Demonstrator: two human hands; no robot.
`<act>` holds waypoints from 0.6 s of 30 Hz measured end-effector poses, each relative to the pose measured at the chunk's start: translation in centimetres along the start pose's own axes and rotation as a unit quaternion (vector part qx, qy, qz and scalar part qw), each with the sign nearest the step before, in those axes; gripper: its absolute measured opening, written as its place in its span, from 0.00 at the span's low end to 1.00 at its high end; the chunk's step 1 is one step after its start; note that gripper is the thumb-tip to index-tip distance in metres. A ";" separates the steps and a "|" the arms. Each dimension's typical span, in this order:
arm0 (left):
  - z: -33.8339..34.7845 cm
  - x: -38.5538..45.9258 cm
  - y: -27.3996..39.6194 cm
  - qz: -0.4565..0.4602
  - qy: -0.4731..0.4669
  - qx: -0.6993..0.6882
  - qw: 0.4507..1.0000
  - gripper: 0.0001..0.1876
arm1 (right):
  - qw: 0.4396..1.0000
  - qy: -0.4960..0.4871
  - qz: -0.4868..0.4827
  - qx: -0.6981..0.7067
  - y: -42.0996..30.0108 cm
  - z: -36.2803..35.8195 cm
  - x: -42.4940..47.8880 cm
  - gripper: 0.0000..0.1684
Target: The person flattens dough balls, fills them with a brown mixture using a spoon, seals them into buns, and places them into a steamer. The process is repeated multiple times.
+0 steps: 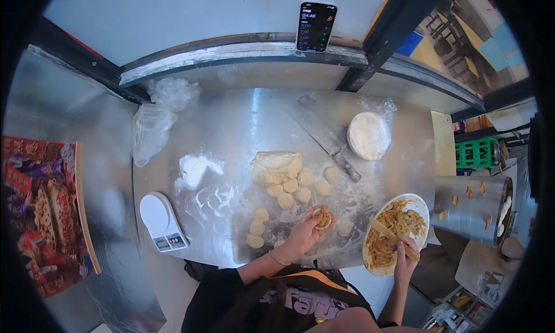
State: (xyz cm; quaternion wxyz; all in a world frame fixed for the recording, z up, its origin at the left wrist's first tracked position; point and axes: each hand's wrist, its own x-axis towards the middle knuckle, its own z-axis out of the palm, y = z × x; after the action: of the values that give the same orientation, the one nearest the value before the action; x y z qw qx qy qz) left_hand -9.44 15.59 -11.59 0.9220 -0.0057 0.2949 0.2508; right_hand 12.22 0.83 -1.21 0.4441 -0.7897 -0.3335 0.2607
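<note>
In my left hand [304,234] rests a small round of dough with brown filling [323,219] heaped on it. My right hand [406,256] grips a flat wooden spatula [383,230], whose blade lies in the filling of a white oval bowl [425,207]. The bowl sits at the table's right front edge. Beyond my left hand, several small dough rounds [303,195] lie around a large dough lump [274,164]. Another short row of dough rounds [257,227] is to its left. One flattened round [344,228] lies between my two hands.
A cleaver [331,142] lies by a bowl of flour [369,136] on the floured steel table [225,129]. At left are a white kitchen scale [164,222], a flour pile [195,170] and plastic bags [156,125]. A phone [316,27] showing timers leans on the back ledge.
</note>
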 end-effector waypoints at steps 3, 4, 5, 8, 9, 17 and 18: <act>-0.5 0.7 1.2 0.011 0.007 0.097 0.995 0.11 | 0.999 -0.006 0.038 -0.001 -0.8 2.1 0.7 0.07; -0.8 1.1 1.4 0.013 0.009 0.134 0.991 0.10 | 0.999 -0.011 0.040 -0.007 -0.9 2.7 1.2 0.08; -1.3 1.4 1.6 0.021 -0.013 0.130 0.991 0.10 | 0.999 -0.025 0.038 -0.017 -0.6 3.0 1.5 0.08; -2.3 2.1 1.9 0.058 -0.068 0.157 0.984 0.10 | 0.998 -0.057 0.025 -0.032 -0.3 3.7 2.5 0.08; -2.4 2.4 2.0 0.069 -0.076 0.187 0.977 0.10 | 0.997 -0.060 0.025 -0.029 -0.7 3.9 2.8 0.09; -0.4 2.1 2.8 0.047 -0.027 0.228 0.972 0.13 | 0.998 -0.047 0.035 -0.027 -1.0 3.8 1.7 0.09; 0.1 2.0 2.7 0.040 -0.023 0.216 0.975 0.14 | 0.998 -0.037 0.036 -0.032 -1.2 3.5 1.0 0.09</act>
State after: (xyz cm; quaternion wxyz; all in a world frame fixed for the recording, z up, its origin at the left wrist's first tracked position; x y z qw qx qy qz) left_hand -9.23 18.93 -12.24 0.8974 0.2111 0.3206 0.2175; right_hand 10.07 3.90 -1.96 0.3962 -0.8049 -0.3291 0.2948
